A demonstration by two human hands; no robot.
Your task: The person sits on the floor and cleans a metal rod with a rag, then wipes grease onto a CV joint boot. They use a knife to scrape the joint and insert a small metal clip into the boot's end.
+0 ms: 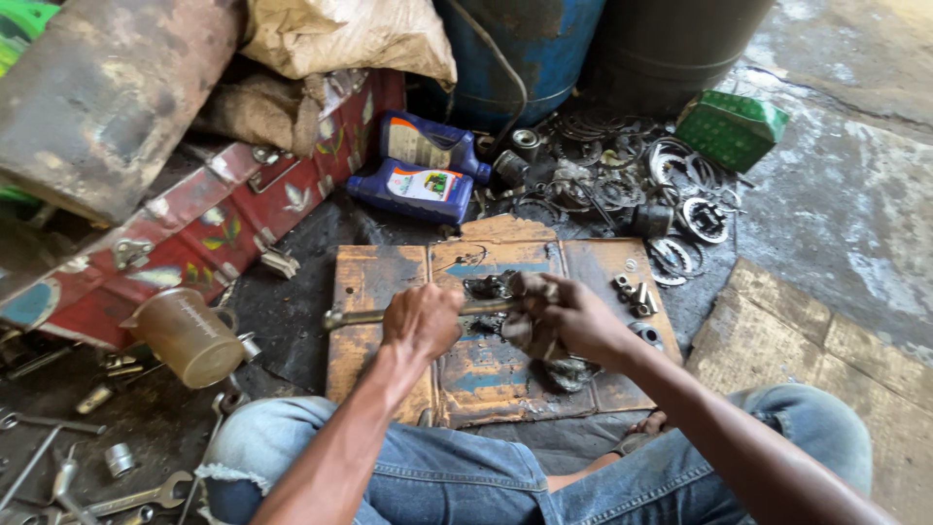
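We look down at two bare hands wiping a long metal rod over an oily wooden board on a workshop floor.

In the head view, our left hand (421, 319) is closed in a fist around the rod (355, 316), which lies level across the board (374, 282), its free end pointing left. Our right hand (573, 316) is bunched tight around a dark, greasy rag (530, 331) pressed against the rod's other end. We judge the cleaning to be partway: the exposed stretch looks a dull brassy colour, while the covered end cannot be seen. Small metal fittings (634, 295) sit near the board's right edge, untouched. Beyond lie two blue oil bottles (413, 190), a scatter of gear rings (680, 209), and a green box (731, 126). Spanners (146, 498) lie by our left knee.
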